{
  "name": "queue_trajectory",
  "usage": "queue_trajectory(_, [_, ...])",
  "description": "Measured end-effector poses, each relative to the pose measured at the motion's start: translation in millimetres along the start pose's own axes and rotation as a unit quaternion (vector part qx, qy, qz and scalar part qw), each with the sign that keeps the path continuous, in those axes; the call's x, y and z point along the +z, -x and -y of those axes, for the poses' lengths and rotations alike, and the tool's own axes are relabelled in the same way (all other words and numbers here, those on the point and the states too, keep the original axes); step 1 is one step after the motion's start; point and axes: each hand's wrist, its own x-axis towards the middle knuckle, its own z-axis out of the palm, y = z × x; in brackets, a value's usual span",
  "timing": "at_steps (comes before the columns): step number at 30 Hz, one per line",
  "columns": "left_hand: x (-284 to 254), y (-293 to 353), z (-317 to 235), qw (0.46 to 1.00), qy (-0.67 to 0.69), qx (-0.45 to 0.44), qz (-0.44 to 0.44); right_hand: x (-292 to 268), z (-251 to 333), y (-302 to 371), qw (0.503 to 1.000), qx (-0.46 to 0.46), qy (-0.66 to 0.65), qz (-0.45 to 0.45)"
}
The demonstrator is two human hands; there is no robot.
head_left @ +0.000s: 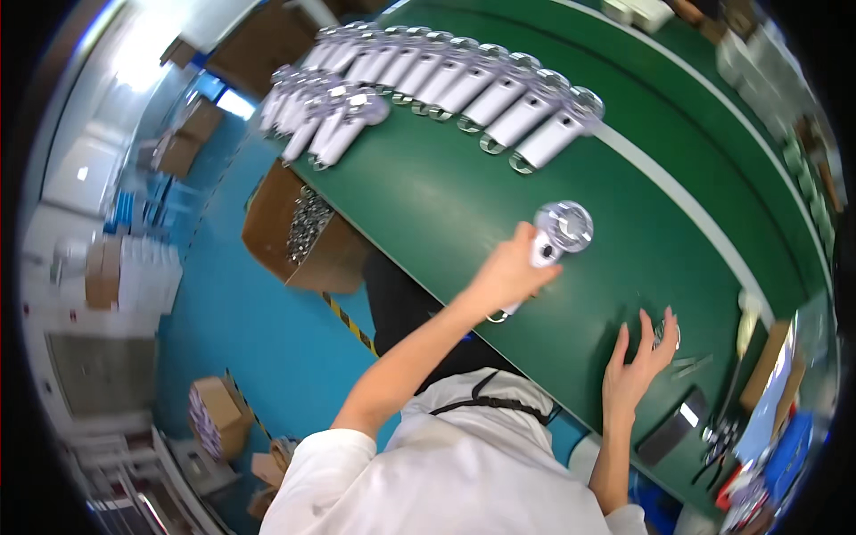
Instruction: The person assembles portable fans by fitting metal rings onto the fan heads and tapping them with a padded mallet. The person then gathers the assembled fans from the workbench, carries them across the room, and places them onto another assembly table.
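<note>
My left hand (513, 272) is closed round a white-handled device with a clear round head (565, 226), held over the green bench. A black button shows on its handle, and a ring pokes out at its lower end below my hand. Farther right, my right hand (635, 370) hovers over the bench with its fingers spread. A small shiny clear or metal piece (667, 335) lies by its fingertips, partly hidden by them; whether they touch it I cannot tell. Several similar devices (495, 102) stand in a slanting row at the far side, with another cluster (325, 116) left of them.
A cardboard box of small metal parts (308, 227) sits against the bench's left edge. On the right lie a dark flat phone-like object (670, 426), a screwdriver with a pale yellow handle (747, 325), pliers (713, 459) and a blue bin (789, 459). A white stripe (678, 196) crosses the green bench.
</note>
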Motion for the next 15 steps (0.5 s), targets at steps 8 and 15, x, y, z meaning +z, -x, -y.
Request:
queue_trajectory(8, [-44.6, -36.9, 29.1, 0.986, 0.007, 0.123, -0.111, 78.2, 96.8, -33.1, 0.921, 0.092, -0.337, 0.172])
queue_trajectory(15, [-93.4, -25.2, 44.0, 0.985, 0.144, 0.096, -0.019, 128.2, 194.4, -52.2, 0.903, 0.144, -0.354, 0.197])
